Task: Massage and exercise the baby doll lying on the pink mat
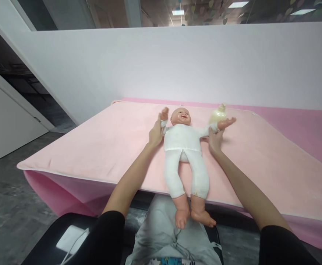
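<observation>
Across middle of pink blanket (94, 143), doll (183, 138) with white cloth body is laid face up, head toward far wall (177, 62), 2 bare feet hung past near edge. Doll's 2 arms are spread: left one is grasped near wrist by left hand (156, 132), right one is gripped at forearm by right hand (215, 140). Just beyond right one, pale yellow object (217, 115) is partly hidden. At near left, white device (71, 238) with cable is seen.
</observation>
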Demonstrator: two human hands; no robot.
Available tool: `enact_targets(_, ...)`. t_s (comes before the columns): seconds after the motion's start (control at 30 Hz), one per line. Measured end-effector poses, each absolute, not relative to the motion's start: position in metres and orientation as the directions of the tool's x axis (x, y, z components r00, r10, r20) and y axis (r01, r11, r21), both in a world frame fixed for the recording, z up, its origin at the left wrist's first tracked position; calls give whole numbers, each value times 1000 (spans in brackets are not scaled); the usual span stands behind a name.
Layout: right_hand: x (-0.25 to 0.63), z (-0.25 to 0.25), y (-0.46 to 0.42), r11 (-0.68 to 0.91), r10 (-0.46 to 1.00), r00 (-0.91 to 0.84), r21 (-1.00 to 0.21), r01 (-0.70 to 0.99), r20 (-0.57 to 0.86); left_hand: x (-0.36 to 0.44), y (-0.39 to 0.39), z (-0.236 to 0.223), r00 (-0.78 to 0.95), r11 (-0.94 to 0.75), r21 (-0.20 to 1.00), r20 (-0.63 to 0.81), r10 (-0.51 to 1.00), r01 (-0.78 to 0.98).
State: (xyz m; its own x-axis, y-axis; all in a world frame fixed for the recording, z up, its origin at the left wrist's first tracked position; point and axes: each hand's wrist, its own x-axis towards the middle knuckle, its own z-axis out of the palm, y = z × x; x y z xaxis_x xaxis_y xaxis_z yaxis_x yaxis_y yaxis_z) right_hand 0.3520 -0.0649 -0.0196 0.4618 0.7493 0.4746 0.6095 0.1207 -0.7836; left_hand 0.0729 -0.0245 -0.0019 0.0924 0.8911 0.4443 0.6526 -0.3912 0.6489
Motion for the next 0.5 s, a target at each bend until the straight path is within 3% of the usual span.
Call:
enact_targets(0.13,329,-3,-82,215,864,153,-627,748,479,82,-24,-1,403,-630,526,489,774,571)
enact_targets(0.2,323,1,-85,221,888,66,-548,807,455,79,-18,-2,418,-634,580,477,773,511)
enact_targets(0.27,323,1,-85,207,894,61,-530,822,444,71,-12,-2,408,-535,680,359,839,502)
enact_targets(0.4,332,-4,-78,268,895,61,-643,718,441,56,-12,4,347,-315,706,104,932,634)
enact_targets(0.5,337,-6,-68,281,920,107,-827,488,376,59,-15,4,265,-314,762,192,945,566)
